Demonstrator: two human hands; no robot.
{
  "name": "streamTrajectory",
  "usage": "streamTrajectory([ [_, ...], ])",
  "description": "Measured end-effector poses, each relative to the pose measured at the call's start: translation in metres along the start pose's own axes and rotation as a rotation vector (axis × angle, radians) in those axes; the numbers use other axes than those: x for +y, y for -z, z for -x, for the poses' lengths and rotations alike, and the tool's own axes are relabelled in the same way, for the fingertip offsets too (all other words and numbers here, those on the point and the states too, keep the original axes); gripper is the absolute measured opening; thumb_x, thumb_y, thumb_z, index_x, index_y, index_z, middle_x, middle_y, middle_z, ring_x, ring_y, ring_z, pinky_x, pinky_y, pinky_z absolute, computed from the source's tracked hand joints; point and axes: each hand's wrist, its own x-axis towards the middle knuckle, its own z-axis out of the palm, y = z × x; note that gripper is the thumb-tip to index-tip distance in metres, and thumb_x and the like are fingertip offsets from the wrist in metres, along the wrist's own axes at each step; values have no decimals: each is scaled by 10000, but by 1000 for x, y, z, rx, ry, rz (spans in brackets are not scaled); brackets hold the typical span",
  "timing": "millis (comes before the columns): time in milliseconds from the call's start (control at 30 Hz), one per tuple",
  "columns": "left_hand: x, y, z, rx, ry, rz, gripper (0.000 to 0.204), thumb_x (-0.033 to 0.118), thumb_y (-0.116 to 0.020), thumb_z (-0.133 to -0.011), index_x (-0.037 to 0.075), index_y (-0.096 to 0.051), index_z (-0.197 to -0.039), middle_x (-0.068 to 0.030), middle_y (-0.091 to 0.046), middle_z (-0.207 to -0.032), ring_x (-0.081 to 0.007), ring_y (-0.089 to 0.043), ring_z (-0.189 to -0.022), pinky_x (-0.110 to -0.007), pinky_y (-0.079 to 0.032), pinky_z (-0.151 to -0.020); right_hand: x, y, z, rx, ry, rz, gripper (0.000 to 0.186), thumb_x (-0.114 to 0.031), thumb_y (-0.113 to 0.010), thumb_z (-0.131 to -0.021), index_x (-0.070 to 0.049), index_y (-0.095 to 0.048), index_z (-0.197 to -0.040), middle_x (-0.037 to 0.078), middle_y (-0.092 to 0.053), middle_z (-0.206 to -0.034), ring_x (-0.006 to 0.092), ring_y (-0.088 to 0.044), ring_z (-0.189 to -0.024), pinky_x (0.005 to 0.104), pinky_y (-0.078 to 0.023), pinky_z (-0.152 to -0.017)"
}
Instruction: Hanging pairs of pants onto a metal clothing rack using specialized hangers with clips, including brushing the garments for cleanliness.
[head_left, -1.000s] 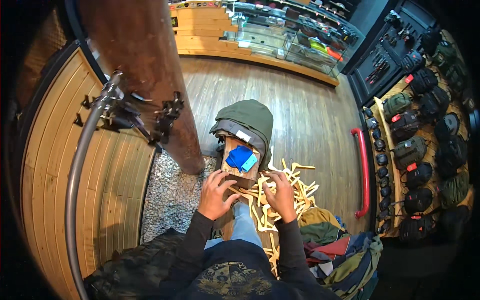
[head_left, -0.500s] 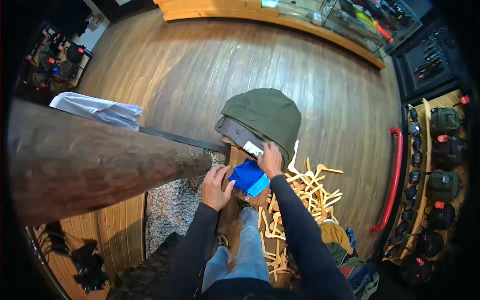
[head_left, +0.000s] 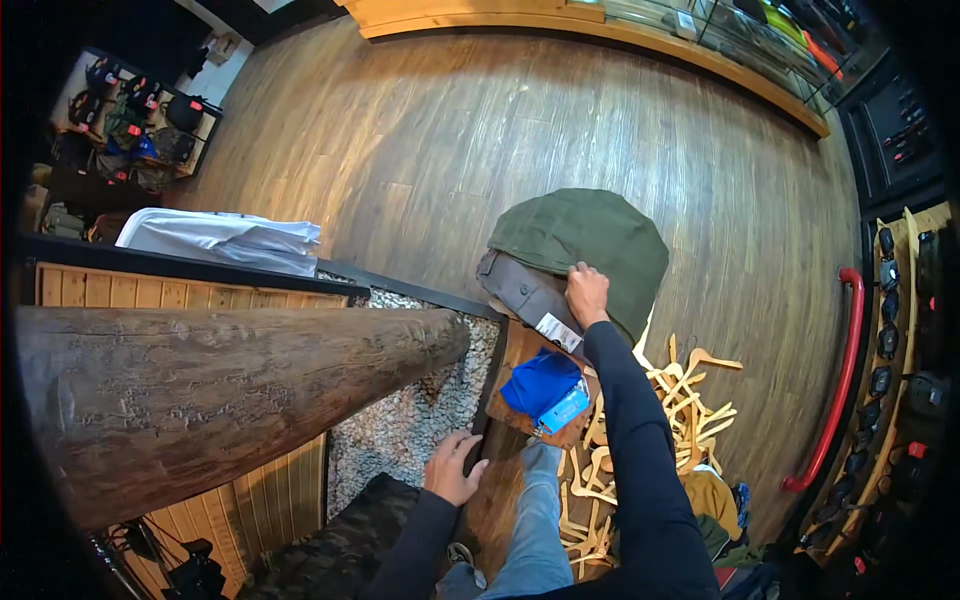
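Observation:
My right hand (head_left: 588,292) is closed, its fingers curled on the near edge of a dark green garment (head_left: 590,235). Under that garment lies a grey folded garment (head_left: 525,288) with a button and a white label (head_left: 557,331). A crumpled blue cloth item (head_left: 540,380) with a light blue tag (head_left: 563,408) rests on a brown wooden surface (head_left: 508,352) nearer to me. Down to the left of it, my left hand (head_left: 455,468) is empty, fingers apart, beside the dark edging of a pebbled strip.
A thick log post (head_left: 250,390) juts in from the left above the pebbled strip (head_left: 385,440). Wooden hangers (head_left: 690,400) are heaped to the right, with piled clothes (head_left: 715,500) below. A red rail (head_left: 845,390) stands by the right shelves. White cloth (head_left: 220,240) lies far left.
My right hand has moved from beside the white label up onto the green garment's edge. My left hand has drawn back from the blue cloth item, toward me. The view has shifted.

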Motion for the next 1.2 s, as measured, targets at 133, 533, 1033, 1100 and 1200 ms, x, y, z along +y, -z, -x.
streamTrajectory([
  [133,9,3,7,37,-34,56,445,194,-768,-807,85,-641,-1220,-150,-614,-1201,-372,-611,-1080,-437,-518,-885,16,58,6,165,-128,-178,127,-147,-601,-833,-83,-696,-887,104,-652,-883,336,-671,-809,460,-543,-686],
  [533,160,-29,-25,-869,285,1462,825,645,-395,-987,-15,-342,-1479,-190,-566,-1374,-289,-554,-1274,-397,-441,-1067,18,400,178,592,-62,-441,134,-14,-650,-798,22,-665,-926,170,-616,-789,337,-620,-699,379,-493,-649],
  [1033,266,103,301,503,-989,480,472,280,-755,-820,-39,-630,-1144,-234,-682,-923,-423,-651,-854,-492,-510,-764,-185,627,567,512,35,-641,462,-308,-790,-727,-14,-656,-1057,100,-666,-961,202,-652,-882,321,-526,-783],
  [1100,236,97,342,390,-1142,378,597,297,-715,-787,-35,-546,-1254,-238,-656,-1008,-455,-622,-875,-523,-498,-774,-228,646,572,685,-70,-771,528,-245,-830,-718,-37,-641,-1165,96,-639,-947,194,-634,-799,325,-532,-723],
  [1200,223,122,377,328,-1142,366,590,224,-727,-752,-19,-545,-1258,-267,-637,-1076,-468,-617,-898,-541,-489,-797,-258,644,586,695,23,-474,465,-255,-816,-765,-37,-668,-1148,130,-642,-975,227,-624,-717,325,-506,-641],
])
